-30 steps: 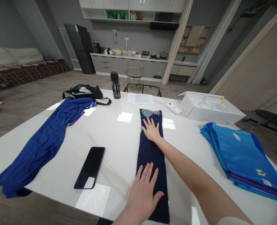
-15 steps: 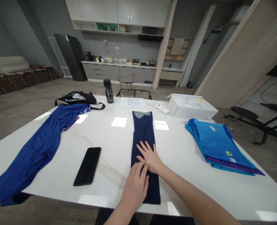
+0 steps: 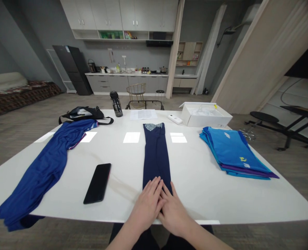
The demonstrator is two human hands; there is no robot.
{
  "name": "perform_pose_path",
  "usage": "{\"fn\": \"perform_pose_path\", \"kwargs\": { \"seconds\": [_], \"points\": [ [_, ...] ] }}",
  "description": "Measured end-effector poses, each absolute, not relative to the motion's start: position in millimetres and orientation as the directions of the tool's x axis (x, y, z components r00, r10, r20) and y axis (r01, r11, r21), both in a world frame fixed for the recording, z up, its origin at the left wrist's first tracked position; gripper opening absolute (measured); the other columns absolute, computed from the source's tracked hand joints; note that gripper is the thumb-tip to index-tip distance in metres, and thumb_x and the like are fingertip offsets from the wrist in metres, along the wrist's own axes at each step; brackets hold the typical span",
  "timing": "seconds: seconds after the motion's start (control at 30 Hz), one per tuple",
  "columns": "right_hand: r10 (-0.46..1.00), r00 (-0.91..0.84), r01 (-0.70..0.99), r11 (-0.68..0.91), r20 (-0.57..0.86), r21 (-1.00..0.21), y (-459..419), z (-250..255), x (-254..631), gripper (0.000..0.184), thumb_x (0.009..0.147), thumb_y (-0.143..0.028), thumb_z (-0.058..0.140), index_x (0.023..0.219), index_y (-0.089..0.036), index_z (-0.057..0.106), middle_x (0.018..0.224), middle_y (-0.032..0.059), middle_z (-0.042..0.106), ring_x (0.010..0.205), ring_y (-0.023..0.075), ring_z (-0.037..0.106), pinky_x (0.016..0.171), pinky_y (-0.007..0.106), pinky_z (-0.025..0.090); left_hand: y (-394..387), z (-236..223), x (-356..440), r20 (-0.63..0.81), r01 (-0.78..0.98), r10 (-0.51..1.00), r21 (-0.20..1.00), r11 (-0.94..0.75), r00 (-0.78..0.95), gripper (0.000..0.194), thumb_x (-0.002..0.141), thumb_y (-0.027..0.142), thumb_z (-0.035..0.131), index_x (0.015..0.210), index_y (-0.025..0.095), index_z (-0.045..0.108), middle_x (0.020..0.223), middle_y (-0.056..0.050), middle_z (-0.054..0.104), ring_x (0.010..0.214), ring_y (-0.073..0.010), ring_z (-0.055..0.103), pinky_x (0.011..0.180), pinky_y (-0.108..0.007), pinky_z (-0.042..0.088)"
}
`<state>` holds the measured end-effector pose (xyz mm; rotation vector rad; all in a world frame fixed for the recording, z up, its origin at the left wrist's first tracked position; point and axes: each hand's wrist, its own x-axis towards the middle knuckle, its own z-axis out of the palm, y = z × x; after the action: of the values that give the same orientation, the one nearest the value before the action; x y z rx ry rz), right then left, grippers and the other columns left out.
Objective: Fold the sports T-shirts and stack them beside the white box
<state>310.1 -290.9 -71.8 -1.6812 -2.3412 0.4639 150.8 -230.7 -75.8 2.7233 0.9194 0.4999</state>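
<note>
A folded garment (image 3: 156,156) lies lengthwise down the middle of the table (image 3: 195,198); the left hand (image 3: 146,205) and right hand (image 3: 173,215) rest side by side on its near end; a phone (image 3: 97,183) lies to its left; beyond the phone, near the table's left edge, lies a loose shirt (image 3: 39,173); a stack of shirts (image 3: 234,152) sits to its right; past its far end lies a sheet of paper (image 3: 143,114), with a bottle (image 3: 116,104) and a bag (image 3: 86,113) on the left, a remote (image 3: 174,119) and an open box (image 3: 206,116) on the right; behind the table stands a chair (image 3: 136,91); behind that runs a kitchen counter (image 3: 122,74).
</note>
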Motion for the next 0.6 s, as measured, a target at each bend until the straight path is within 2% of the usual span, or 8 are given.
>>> {"fn": "perform_pose_path", "kwargs": {
  "seconds": [0.13,0.3,0.37,0.47,0.53,0.6],
  "points": [
    [0.943,-0.332,0.862,0.299,-0.011,-0.410,-306.0,-73.5,310.8,0.085,0.092,-0.029,0.054,0.165,-0.032,0.009,0.169,0.0022,0.014,0.157,0.0308,0.011,0.127,0.063,0.006,-243.0,-74.1,144.2,0.144,0.492,0.541,0.274,-0.827,0.829,0.065,0.105,0.039,0.046,0.162,0.024,0.021,0.166,-0.007,0.030,0.153,-0.0222,0.028,0.124,-0.046,0.034],
    [0.931,-0.365,0.854,0.333,-0.003,-0.400,-322.5,-74.6,311.9,0.090,0.089,-0.028,0.059,0.165,-0.031,0.011,0.169,0.0038,0.015,0.157,0.0314,0.012,0.127,0.062,0.011,-261.1,-63.8,136.1,0.097,0.471,0.517,0.296,-0.831,0.851,0.074,0.103,0.044,0.049,0.164,0.026,0.012,0.168,-0.005,0.025,0.154,-0.0225,0.026,0.125,-0.047,0.030],
    [0.923,-0.385,0.858,0.367,0.024,-0.359,-329.5,-80.8,312.9,0.085,0.090,-0.023,0.058,0.165,-0.031,0.017,0.168,0.0051,0.019,0.156,0.0304,0.016,0.127,0.060,0.016,-268.4,-61.4,133.9,0.086,0.460,0.508,0.316,-0.830,0.857,0.083,0.098,0.047,0.056,0.164,0.026,0.011,0.168,-0.006,0.025,0.154,-0.0237,0.026,0.125,-0.047,0.029],
    [0.910,-0.395,0.874,0.414,0.122,-0.256,-340.0,-100.3,312.8,0.073,0.094,-0.021,0.058,0.161,-0.029,0.031,0.164,0.0074,0.033,0.152,0.0287,0.030,0.124,0.055,0.030,-279.8,-63.5,131.4,0.062,0.449,0.493,0.328,-0.831,0.868,0.100,0.088,0.049,0.070,0.164,0.024,0.011,0.168,-0.008,0.023,0.154,-0.0263,0.026,0.125,-0.048,0.029],
    [0.891,-0.382,0.880,0.432,0.246,-0.199,-347.0,-116.1,311.0,0.063,0.095,-0.023,0.060,0.156,-0.025,0.042,0.157,0.0086,0.046,0.146,0.0279,0.042,0.120,0.051,0.038,-287.2,-69.6,129.7,0.050,0.445,0.481,0.305,-0.842,0.875,0.102,0.085,0.038,0.074,0.164,0.022,0.013,0.168,-0.007,0.022,0.154,-0.0263,0.025,0.126,-0.048,0.029],
    [0.856,-0.352,0.878,0.443,0.379,-0.183,-353.9,-128.2,308.7,0.051,0.097,-0.023,0.059,0.148,-0.021,0.052,0.146,0.0079,0.060,0.139,0.0259,0.051,0.117,0.047,0.043,-293.2,-78.9,126.9,0.061,0.432,0.461,0.255,-0.865,0.886,0.095,0.084,0.016,0.066,0.164,0.022,0.015,0.167,-0.005,0.024,0.154,-0.0236,0.026,0.126,-0.047,0.029]
  ]
}}
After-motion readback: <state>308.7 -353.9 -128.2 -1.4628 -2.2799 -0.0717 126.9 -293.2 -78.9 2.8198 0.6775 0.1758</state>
